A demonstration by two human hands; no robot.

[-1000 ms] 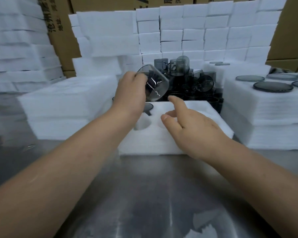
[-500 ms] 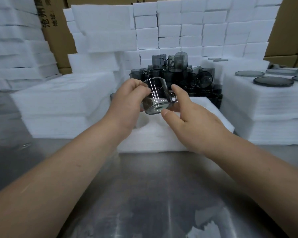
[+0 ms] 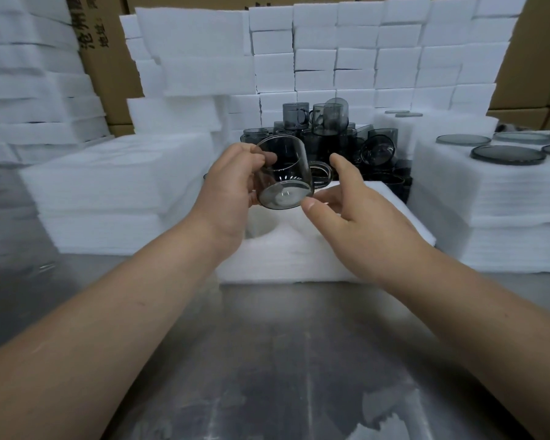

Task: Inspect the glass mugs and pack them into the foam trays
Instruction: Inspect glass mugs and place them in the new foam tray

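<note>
My left hand grips a smoky glass mug by its side, held above the white foam tray with its base tilted toward me and its handle pointing right. My right hand sits just right of the mug, thumb tip touching the base edge and index finger raised beside the handle. A round hole in the tray shows below my left hand. Behind the tray lies a heap of dark glass mugs.
Stacks of white foam sheets stand left and right; the right stack carries dark round glass lids. A wall of foam blocks and cardboard boxes close the back. A steel table lies in front.
My left hand brought the mug down and toward me, turning its base my way. My right hand rose from the tray to meet the mug at its base and handle.
</note>
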